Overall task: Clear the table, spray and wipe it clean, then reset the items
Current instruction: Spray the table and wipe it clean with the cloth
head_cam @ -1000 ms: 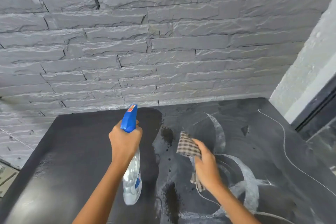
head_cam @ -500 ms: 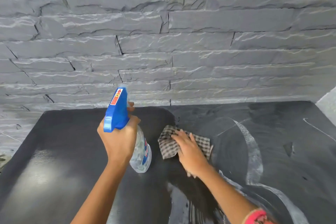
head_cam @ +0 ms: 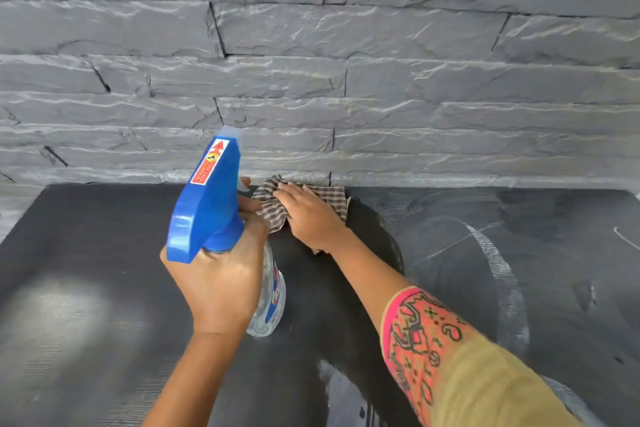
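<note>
My left hand grips the neck of a clear spray bottle with a blue trigger head, held in the air over the black table. My right hand presses flat, fingers straight, on a brown checked cloth at the table's far edge, right against the wall. Wet streaks and pale dried arcs mark the table's right half; the left half looks dry and matte.
A grey stacked-stone wall rises directly behind the table's far edge. Nothing else stands on the tabletop. My right sleeve is olive with a pink patterned cuff.
My right hand has pushed the cloth away from me, from mid-table up to the far edge by the wall. The bottle stayed in my left hand; my head moved closer.
</note>
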Demonstrator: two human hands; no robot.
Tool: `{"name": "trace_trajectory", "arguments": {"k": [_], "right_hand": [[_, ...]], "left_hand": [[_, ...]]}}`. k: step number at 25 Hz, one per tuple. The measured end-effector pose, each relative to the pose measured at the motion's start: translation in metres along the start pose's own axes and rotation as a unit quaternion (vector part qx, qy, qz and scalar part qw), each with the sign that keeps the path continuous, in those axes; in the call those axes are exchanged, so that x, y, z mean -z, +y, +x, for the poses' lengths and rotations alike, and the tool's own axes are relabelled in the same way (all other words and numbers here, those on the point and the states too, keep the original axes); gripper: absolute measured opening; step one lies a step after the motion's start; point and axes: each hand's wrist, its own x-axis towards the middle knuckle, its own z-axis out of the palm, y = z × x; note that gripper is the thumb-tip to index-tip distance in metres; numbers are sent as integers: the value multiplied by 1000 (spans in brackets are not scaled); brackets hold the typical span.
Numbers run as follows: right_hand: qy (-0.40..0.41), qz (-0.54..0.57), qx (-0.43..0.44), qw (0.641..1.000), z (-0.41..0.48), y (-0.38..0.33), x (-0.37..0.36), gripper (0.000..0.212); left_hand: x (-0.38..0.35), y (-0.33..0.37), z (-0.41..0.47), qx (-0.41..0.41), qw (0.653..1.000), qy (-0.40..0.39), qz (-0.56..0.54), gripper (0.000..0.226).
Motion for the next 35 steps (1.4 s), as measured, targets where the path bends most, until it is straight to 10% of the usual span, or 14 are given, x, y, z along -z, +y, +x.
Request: {"name": "trace_trajectory", "arguments": {"k": [10,20,28,35], "right_hand": [[101,-13,-286,953,-102,94,53,53],[-42,-7,-3,999,-224,-8,19,88],[42,-46,-203,977,-104,101,57,59],[31,-24,-169,985,-168,41,33,75]], "left_hand": [[-3,5,-4,11,1000,3,-28,14],[-1,6,-3,-16,1000,1,-15,45],[-3,1,-3,-14,1000,6,-22,24],[-1,7,-4,1,1000,-1,-7,17]]}}
